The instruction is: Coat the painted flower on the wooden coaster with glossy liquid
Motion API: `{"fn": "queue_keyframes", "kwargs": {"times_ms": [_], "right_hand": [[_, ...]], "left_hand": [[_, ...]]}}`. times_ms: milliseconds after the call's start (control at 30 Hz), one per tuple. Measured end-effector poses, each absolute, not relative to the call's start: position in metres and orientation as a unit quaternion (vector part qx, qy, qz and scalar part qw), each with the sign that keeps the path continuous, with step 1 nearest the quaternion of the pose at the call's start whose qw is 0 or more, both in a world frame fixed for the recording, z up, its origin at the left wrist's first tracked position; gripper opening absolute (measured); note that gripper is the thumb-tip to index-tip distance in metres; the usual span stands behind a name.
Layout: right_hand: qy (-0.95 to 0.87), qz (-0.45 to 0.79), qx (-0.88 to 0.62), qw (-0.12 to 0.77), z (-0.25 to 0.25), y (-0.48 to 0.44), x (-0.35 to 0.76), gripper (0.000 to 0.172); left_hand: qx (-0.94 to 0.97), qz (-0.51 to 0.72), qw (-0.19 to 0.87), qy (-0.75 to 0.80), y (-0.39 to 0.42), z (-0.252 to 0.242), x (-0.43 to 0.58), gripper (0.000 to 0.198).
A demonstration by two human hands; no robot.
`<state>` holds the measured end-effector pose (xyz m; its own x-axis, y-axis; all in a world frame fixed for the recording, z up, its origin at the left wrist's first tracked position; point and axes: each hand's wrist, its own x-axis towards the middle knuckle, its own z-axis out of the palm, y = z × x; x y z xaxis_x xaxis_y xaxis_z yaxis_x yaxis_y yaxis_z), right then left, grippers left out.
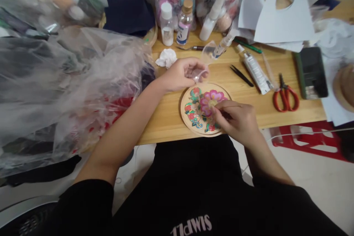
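A round wooden embroidery hoop (183, 115) lies at the table's front edge. It carries a large pink flower (208, 97) with a pale yellow centre, plus smaller red, green and blue motifs outlined in gold. Just beyond the hoop's far rim, my left hand (184, 73) is closed around a small clear plastic piece (198, 76), perhaps a bag or cup. My right hand (239, 120) rests over the hoop's right side, thumb and fingertips pinched together at the flower's centre. Whatever sits between those fingertips is too small to make out.
Black tweezers (241, 75), a white tube (257, 72), red-handled scissors (285, 96) and a phone (311, 72) lie to the right. Behind stand a white-capped bottle (167, 25) and a cork-topped bottle (184, 25). Crumpled tissue (166, 58) and large clear plastic bags (69, 81) are leftward.
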<state>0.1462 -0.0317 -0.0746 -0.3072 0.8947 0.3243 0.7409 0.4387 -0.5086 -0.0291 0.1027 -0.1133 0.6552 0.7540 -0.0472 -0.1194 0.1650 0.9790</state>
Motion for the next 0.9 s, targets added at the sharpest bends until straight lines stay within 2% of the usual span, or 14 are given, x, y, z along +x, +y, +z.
{"fn": "queue_keyframes", "kwargs": {"times_ms": [333,667,900], "right_hand": [[-0.807,0.131,-0.526,0.235,-0.0785,-0.0328,0.139,0.024],[-0.82,0.085,-0.512,0.243,-0.0782,-0.0326,0.138,0.023],[-0.821,0.079,-0.502,0.259,-0.0784,-0.033,0.1387,0.021]], "left_hand": [[0.587,0.305,0.696,0.279,0.1048,-0.116,-0.0297,0.031],[0.58,0.295,0.701,0.29,0.1032,-0.1112,-0.0276,0.033],[0.638,0.284,0.638,0.324,0.104,-0.1175,-0.0293,0.036]]}}
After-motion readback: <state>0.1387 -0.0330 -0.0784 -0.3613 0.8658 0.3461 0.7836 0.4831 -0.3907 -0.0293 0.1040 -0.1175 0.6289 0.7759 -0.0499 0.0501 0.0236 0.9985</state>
